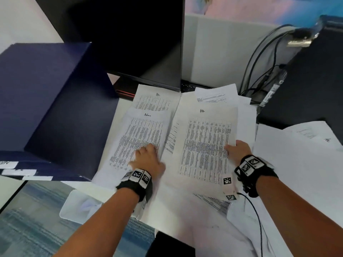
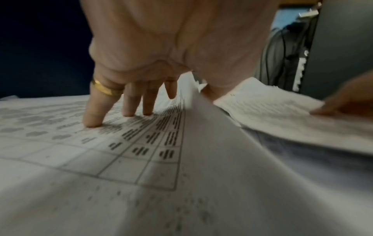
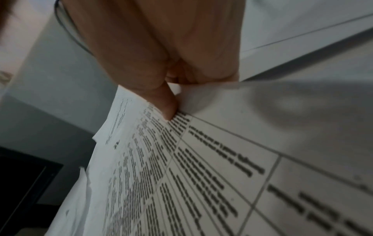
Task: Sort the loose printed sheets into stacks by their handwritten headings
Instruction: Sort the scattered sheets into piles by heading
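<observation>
The left hand lies flat, fingers straight, pressing the white printed sheet headed "Admin", while the right hand pinches the right edge of the white table-printed sheet headed "HR", thumb on top. She looks mid-sort. Next, I'd guess, that sheet goes onto the matching "HR" sheet just behind, squared up without dragging its neighbours.

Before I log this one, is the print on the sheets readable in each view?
Head view: headings on the Admin sheet legible, table text smeared. Left wrist view: sharp near the fingers, blurred in the foreground. Right wrist view: dim, the held sheet soft throughout.
</observation>
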Motion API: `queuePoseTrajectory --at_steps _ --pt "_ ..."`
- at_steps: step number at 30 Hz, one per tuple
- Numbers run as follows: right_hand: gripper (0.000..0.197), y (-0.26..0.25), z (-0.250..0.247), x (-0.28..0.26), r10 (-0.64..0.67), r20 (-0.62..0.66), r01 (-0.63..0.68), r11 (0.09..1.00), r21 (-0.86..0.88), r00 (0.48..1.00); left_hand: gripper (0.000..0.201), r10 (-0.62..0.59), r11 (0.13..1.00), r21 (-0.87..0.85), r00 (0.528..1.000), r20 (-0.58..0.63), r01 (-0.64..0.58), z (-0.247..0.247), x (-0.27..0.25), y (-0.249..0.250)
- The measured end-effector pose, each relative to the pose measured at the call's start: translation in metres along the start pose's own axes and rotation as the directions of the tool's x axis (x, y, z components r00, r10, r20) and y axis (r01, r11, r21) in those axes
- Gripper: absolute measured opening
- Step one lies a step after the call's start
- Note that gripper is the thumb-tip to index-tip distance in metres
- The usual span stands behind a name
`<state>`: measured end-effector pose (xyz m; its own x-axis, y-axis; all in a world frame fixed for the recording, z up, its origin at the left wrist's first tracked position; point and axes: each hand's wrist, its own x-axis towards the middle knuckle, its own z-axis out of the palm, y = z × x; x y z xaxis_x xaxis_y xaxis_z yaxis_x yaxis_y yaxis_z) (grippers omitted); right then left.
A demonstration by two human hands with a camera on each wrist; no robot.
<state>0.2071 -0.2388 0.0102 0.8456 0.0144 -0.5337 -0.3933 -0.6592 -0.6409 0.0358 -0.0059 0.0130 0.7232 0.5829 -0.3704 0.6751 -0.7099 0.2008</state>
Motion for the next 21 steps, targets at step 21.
queuePoseTrajectory --at_steps 21 --pt "0.023 -0.013 0.009 -0.006 -0.040 -0.051 0.045 0.993 0.111 0.998 0.051 0.083 0.997 0.003 0.995 -0.063 -0.083 -0.009 0.025 -0.006"
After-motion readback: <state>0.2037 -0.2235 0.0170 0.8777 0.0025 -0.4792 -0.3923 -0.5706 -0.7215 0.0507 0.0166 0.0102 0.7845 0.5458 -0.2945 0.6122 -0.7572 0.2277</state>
